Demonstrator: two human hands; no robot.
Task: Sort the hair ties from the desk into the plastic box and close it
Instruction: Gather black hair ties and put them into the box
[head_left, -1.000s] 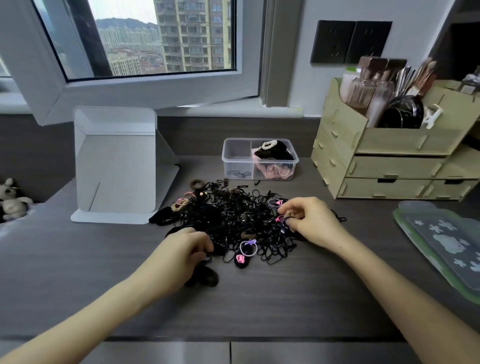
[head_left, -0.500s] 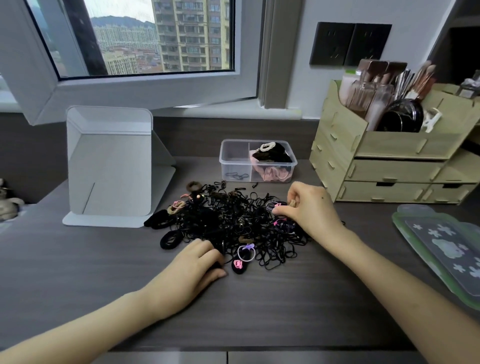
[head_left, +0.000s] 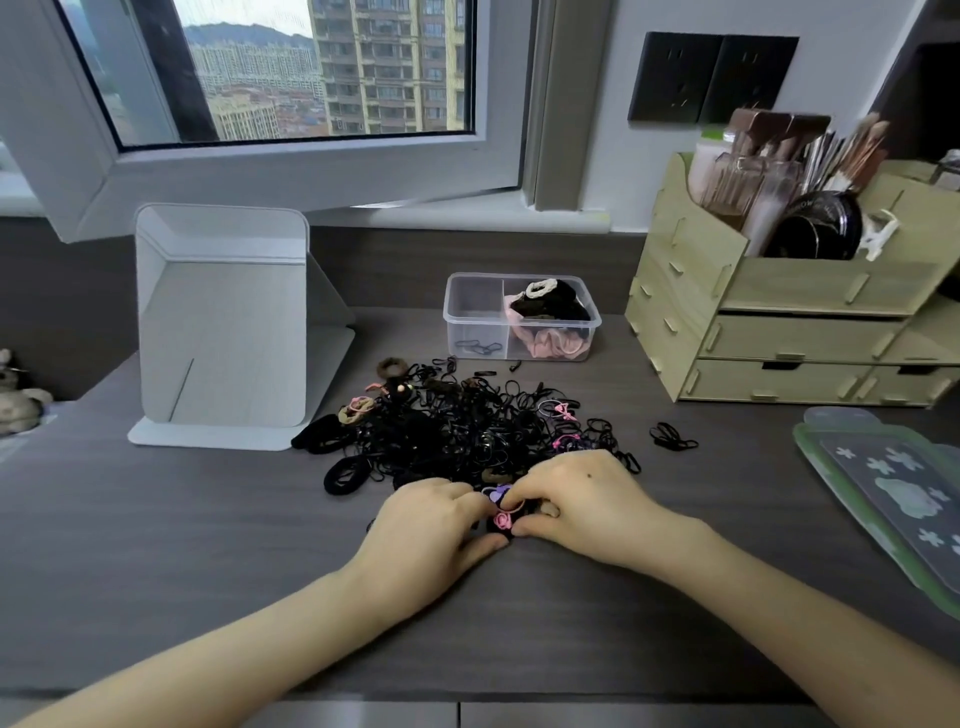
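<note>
Head view: my left hand (head_left: 431, 525) and right hand (head_left: 582, 499) meet just below the middle of the frame, at the near edge of the hair ties (head_left: 457, 426). These lie heaped in a black tangle on the tabletop (head_left: 156, 519).

My right grip is clamped on the decorated ties (head_left: 501, 506). These are a pink rose and a purple bow on thin loops, with my forefinger hooked over them and my thumb beneath. My left fingers are curled against the same little cluster and the thumb tip touches the dark piece under the rose. I cannot tell whether that grip is truly pinching.

The plastic box (head_left: 470, 312) stands open above the heap, near it but apart. Its long axis runs left to right across the frame. A divider splits it: a few thin black loops lie in the left part, and scrunchies are piled in the right part.

Its lid (head_left: 893, 499) lies flat at the right edge of the frame, cut off by it. Its long axis slants from upper left to lower right.

Bare tabletop spreads to the left of my hands and down to the front edge at the bottom of the frame. A mirror (head_left: 223, 322) bounds the upper left and a wooden organiser (head_left: 779, 322) the upper right. A small bunch of black loops (head_left: 672, 436) lies alone in the lane between the heap and the lid.
</note>
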